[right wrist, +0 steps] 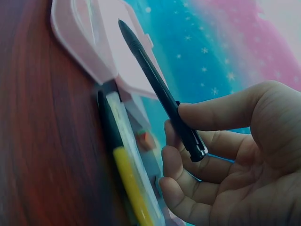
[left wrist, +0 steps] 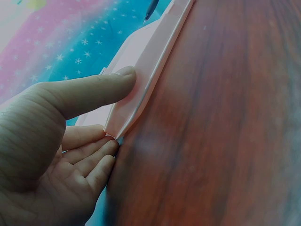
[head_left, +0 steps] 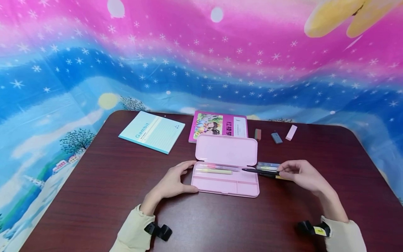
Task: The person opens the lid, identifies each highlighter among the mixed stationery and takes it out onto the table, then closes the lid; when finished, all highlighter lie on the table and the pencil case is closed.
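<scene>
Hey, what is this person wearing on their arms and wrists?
Both arms are in pale cream long sleeves, the left sleeve and the right sleeve ending at the wrist. A small black device is strapped at each wrist: the left one is plain black, the right one carries a yellow label. The left hand and right hand are bare, with no gloves; no rings show.

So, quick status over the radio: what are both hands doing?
Left hand steadying open pink pencil case. Right hand pinching black pen, tip over case. Nothing blocking.
</scene>
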`<state>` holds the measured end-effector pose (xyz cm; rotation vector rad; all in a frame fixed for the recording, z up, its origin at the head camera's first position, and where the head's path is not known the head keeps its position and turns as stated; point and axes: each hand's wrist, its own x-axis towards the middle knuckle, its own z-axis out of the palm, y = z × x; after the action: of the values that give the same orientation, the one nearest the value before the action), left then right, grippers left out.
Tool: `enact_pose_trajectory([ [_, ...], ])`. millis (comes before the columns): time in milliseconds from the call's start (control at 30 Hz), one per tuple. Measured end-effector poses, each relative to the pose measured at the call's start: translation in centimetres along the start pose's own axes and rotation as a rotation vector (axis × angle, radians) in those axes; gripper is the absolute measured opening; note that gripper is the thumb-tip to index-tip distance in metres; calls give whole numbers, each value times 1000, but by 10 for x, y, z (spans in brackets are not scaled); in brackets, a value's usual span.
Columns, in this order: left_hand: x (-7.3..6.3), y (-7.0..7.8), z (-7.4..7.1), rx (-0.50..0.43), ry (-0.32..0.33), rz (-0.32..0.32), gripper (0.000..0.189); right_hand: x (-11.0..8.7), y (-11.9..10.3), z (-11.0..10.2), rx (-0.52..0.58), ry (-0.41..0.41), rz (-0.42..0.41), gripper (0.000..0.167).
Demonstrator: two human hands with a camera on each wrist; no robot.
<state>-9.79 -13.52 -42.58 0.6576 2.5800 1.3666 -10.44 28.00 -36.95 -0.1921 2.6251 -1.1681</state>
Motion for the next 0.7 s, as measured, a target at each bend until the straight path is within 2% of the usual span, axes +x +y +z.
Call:
enact_pose_trajectory([
  [367, 0, 0, 0, -2, 4, -2, 83, -18, 31, -13, -40, -29, 47, 19],
  [700, 0, -1, 0, -1, 2, 1, 82, -28, 46, -27, -100, 2, 63, 16],
])
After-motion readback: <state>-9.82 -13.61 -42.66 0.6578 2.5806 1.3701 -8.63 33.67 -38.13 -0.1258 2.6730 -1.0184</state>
